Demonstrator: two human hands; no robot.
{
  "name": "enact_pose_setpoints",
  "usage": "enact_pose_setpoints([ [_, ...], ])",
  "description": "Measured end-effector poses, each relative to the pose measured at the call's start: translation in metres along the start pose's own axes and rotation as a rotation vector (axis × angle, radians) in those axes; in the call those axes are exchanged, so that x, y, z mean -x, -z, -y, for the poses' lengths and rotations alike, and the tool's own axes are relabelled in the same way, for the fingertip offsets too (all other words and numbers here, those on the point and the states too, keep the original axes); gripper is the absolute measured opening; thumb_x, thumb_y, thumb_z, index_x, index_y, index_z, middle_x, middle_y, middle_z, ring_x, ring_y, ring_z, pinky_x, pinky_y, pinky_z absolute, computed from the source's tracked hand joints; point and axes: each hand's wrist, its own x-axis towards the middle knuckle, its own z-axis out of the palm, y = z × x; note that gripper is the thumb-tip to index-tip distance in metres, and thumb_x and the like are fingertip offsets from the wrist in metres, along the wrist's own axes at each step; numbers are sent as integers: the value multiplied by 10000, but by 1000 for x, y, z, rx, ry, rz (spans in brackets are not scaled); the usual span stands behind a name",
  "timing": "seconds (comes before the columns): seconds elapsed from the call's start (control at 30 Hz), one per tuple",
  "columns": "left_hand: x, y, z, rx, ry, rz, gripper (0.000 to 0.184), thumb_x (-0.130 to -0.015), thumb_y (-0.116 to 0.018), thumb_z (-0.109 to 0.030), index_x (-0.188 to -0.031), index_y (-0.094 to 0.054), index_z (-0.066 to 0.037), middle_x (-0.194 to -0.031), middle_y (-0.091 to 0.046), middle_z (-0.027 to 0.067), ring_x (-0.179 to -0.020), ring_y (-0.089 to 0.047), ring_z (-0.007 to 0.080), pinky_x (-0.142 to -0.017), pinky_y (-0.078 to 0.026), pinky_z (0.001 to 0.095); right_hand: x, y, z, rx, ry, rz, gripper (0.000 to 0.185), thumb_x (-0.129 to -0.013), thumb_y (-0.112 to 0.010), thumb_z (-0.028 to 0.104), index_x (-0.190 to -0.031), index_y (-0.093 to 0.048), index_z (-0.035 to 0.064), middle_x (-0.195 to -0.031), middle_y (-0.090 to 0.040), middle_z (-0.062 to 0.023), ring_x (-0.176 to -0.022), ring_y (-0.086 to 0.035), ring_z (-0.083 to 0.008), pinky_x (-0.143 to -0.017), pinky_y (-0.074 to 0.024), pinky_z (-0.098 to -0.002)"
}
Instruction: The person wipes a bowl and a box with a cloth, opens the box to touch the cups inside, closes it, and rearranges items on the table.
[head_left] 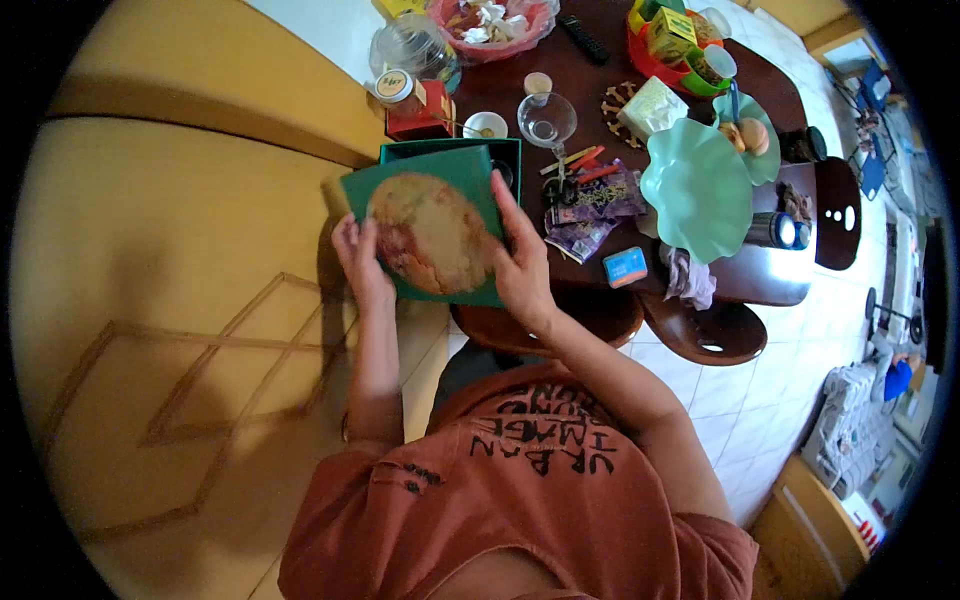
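Both of my hands hold a green square box lid or panel with a large round brownish picture on its face. My left hand grips its left edge, fingers bent around the side. At the right edge my right hand holds it, thumb over the front. Just behind the panel, an open green box lies at the table's left end, with its inside mostly hidden. Beside that box are a small white bowl, a red box and a jar with a white lid.
On the dark table are purple packets, a glass bowl, scissors, a wavy mint-green bowl, a blue tin and a flask. Brown chairs stand at the near edge. A yellow wall panel is left.
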Motion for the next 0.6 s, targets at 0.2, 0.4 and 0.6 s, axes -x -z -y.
enact_pose_setpoints([
  [0.2,-25,68,27,1012,260,569,414,-975,-471,-502,-784,-452,-135,-717,-388,-12,-676,-357,134,-620,-308,289,48,7,63,228,415,434,439,-818,-672,24,-1251,-599,27,-1170,-662,-157,-1041,-666,-307,-864,-545,-368],
  [0.4,-52,33,1,1093,-62,1148,431,-1006,-356,-479,-866,-608,-159,-840,-595,7,-823,-500,163,-865,-346,343,72,28,68,499,741,539,405,-777,-670,121,-1173,-655,41,-1147,-684,-108,-1032,-675,-239,-807,-541,-336],
  [0.6,-59,-15,18,1312,-256,1200,463,-1028,-303,-477,-950,-646,-177,-950,-629,4,-923,-540,175,-990,-338,397,84,49,69,653,834,418,331,-788,-616,114,-1099,-691,33,-1149,-685,-105,-1075,-661,-256,-885,-511,-394],
])
